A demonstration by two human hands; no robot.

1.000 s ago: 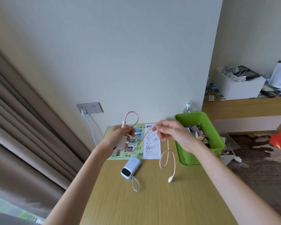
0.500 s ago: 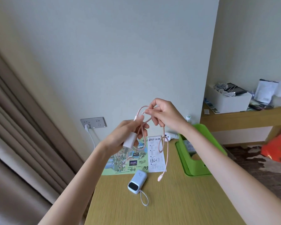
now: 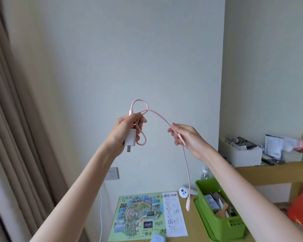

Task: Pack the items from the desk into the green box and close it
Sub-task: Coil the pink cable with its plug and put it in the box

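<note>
Head view: the pink cable [image 3: 160,117] is held up in the air in front of the pale wall, well above the desk [image 3: 194,229]. One end plugs into a white charger [image 3: 130,139]. The left hand [image 3: 122,130] has its fingers curled round the charger, whose prongs point down. From the plug the cable rises in a small loop above this hand. A second loop hangs beside the charger, under the same fingers. The cable then arcs over to the right hand [image 3: 187,138], which pinches it between thumb and fingers. The two hands are apart, joined only by that span of cable. Below the right hand the rest of the cable hangs free. Its pink connector [image 3: 188,205] dangles just to the left of the green box [image 3: 234,231], above the desk.

The green box stands open at the right side of the desk. It holds packets and a wooden piece. Left of it lie a white paper slip [image 3: 174,217] and a colourful map leaflet [image 3: 138,215], side by side. A pale blue device [image 3: 157,239] shows at the lower edge. A small round white thing [image 3: 183,193] and a water bottle [image 3: 204,173] sit behind the box near the wall. A wall socket [image 3: 112,173] with a white cord [image 3: 101,215] is to the left, and beyond it a beige curtain [image 3: 16,137]. To the right, a wooden shelf [image 3: 269,170] carries a white box [image 3: 245,156] of clutter.
</note>
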